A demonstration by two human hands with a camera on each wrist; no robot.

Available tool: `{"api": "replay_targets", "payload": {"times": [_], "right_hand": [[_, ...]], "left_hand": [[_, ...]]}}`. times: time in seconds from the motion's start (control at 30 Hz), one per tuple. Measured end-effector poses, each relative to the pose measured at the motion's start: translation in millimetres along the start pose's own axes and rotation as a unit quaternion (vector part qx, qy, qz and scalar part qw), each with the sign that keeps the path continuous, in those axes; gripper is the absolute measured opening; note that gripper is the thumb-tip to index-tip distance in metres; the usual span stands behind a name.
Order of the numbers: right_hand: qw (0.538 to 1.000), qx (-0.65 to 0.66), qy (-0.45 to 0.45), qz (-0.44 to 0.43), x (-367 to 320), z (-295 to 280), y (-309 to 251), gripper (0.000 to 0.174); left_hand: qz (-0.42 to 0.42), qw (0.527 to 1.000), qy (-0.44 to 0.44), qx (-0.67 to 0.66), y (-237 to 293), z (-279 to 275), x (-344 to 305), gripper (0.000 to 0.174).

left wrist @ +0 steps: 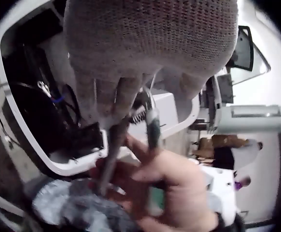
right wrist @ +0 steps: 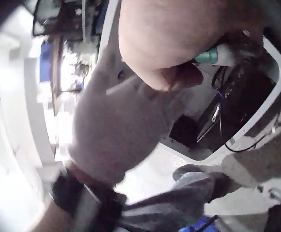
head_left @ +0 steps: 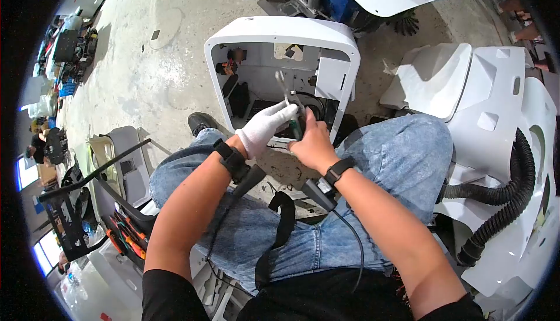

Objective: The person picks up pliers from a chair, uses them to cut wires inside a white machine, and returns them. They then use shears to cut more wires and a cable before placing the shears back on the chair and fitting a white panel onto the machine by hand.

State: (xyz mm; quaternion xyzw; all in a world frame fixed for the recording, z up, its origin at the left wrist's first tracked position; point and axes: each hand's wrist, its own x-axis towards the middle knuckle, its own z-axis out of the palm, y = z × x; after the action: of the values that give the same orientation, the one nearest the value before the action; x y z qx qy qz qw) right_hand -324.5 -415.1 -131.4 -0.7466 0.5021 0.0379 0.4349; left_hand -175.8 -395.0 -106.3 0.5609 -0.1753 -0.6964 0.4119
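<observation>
A pair of pliers (head_left: pixel 296 127) with green handles stands over the opening of a white shell, its metal head pointing up and away from the person. My right hand (head_left: pixel 317 145), bare, grips the handles. In a white knit glove, my left hand (head_left: pixel 267 126) pinches the tool near its pivot; the left wrist view shows the gloved fingers (left wrist: pixel 123 94) bent over it. A coil spring (left wrist: pixel 138 117) sits between the handles there. In the right wrist view the right hand (right wrist: pixel 179 43) covers most of the tool, leaving a green part (right wrist: pixel 207 56) showing.
The white shell (head_left: pixel 280 26) holds dark parts, cables and an orange-and-black tool (head_left: pixel 226 67). To the right lie white panels (head_left: pixel 484 87) and a black corrugated hose (head_left: pixel 516 189). Orange-handled tools (head_left: pixel 131 236) sit in a holder at left. Cables run from both wrist cameras.
</observation>
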Motion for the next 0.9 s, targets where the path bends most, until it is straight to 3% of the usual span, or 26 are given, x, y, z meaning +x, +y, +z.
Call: {"api": "replay_targets", "payload": {"times": [0.03, 0.07, 0.13, 0.2, 0.27, 0.33, 0.37, 0.43, 0.6, 0.67, 0.7, 0.8, 0.9], "right_hand": [[0.992, 0.119, -0.032, 0.041, 7, 4, 14, 0.088], [0.966, 0.235, -0.064, 0.082, 11, 9, 29, 0.078], [0.895, 0.296, -0.295, 0.154, 6, -13, 39, 0.046], [0.886, 0.329, -0.27, 0.186, -25, -16, 45, 0.027], [0.889, 0.369, -0.196, 0.189, -51, -13, 46, 0.029], [0.828, 0.422, -0.249, 0.271, -60, -27, 31, 0.034], [0.843, 0.405, -0.241, 0.257, -62, -17, 36, 0.04], [0.837, 0.409, -0.261, 0.252, -62, -19, 29, 0.043], [0.821, 0.436, -0.256, 0.266, -62, -20, 18, 0.039], [0.822, 0.427, -0.255, 0.278, -62, -22, 16, 0.033], [0.822, 0.426, -0.254, 0.28, -61, -22, 16, 0.033], [0.819, 0.44, -0.249, 0.271, -64, -21, 20, 0.032], [0.866, 0.354, -0.257, 0.243, -69, -23, 20, 0.032]], "left_hand": [[-0.024, 0.998, -0.053, -0.004, 2, -9, 4, 0.043], [-0.103, 0.993, -0.031, 0.056, 5, -20, 6, 0.045], [-0.059, 0.983, 0.007, 0.173, -14, -38, 22, 0.046], [-0.02, 0.877, 0.054, 0.476, -36, -46, 32, 0.048], [-0.059, 0.812, 0.098, 0.573, -48, -40, 40, 0.051], [-0.056, 0.765, 0.114, 0.631, -58, -34, 43, 0.052], [-0.06, 0.767, 0.105, 0.63, -70, -35, 47, 0.052], [0.049, 0.71, 0.139, 0.689, -90, -36, 59, 0.048], [0.015, 0.695, 0.122, 0.708, -90, -33, 74, 0.039], [0.019, 0.719, 0.117, 0.685, -90, -37, 73, 0.034], [0.076, 0.733, 0.134, 0.662, -91, -39, 73, 0.03], [0.053, 0.764, 0.115, 0.633, -82, -43, 74, 0.026], [0.08, 0.759, 0.106, 0.637, -72, -44, 66, 0.023]]}}
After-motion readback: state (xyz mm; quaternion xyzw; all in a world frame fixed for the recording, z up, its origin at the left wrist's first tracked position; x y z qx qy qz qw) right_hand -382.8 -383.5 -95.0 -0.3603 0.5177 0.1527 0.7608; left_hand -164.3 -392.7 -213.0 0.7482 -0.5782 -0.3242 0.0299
